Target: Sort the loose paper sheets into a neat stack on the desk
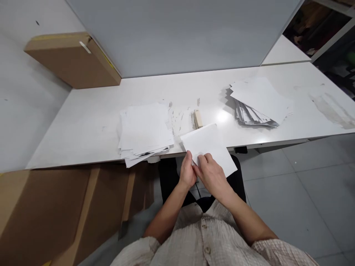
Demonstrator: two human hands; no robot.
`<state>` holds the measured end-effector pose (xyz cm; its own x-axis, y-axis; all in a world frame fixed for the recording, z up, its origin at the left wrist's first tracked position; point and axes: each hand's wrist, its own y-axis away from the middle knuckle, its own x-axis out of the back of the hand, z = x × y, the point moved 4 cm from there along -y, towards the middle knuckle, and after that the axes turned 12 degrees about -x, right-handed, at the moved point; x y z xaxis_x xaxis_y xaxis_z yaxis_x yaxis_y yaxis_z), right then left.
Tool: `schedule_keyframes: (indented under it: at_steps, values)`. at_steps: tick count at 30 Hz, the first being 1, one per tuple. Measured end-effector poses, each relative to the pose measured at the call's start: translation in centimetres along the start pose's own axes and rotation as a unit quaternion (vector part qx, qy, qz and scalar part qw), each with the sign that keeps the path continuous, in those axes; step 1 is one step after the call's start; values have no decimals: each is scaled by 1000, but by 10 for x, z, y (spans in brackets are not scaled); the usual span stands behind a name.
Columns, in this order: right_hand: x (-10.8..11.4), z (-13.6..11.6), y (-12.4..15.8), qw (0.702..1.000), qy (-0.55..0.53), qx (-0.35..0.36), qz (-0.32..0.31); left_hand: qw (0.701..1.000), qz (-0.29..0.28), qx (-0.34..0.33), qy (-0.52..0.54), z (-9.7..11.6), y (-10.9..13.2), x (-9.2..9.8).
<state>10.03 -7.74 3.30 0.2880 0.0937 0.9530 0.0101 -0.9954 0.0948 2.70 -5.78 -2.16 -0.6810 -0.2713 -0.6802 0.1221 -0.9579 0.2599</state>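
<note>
White paper [212, 142] is held at the table's front edge, tilted over my lap; whether it is one sheet or several I cannot tell. My left hand [188, 171] grips its near left corner, thumb on top. Close beside it, my right hand [211, 173] has its fingers curled and pressed on the same corner. Just beyond the paper lies a small beige stapler-like object [198, 119], partly covered by it. To the left is a loose stack of white paper [146, 127], some sheets jutting past the edge. An uneven paper pile [259, 99] sits to the right.
The white table [94, 122] has scuffed marks and a grey panel [188, 37] along its back. A cardboard box [74, 61] stands at the back left. Large cardboard boxes [55, 207] fill the floor on the left. Grey floor tiles [291, 199] lie to the right.
</note>
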Motion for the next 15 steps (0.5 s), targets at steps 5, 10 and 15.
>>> schedule_keyframes:
  at_steps: [5,10,15]
  values:
    - [23,52,-2,974,-190,-30,118,998,-19,-10,-55,5,-2,4]
    - [49,96,-27,904,-419,-64,57,978,-118,-98,-145,41,-11,-12]
    - [84,87,-59,839,-539,8,74,923,-171,-255,-234,94,-27,-49]
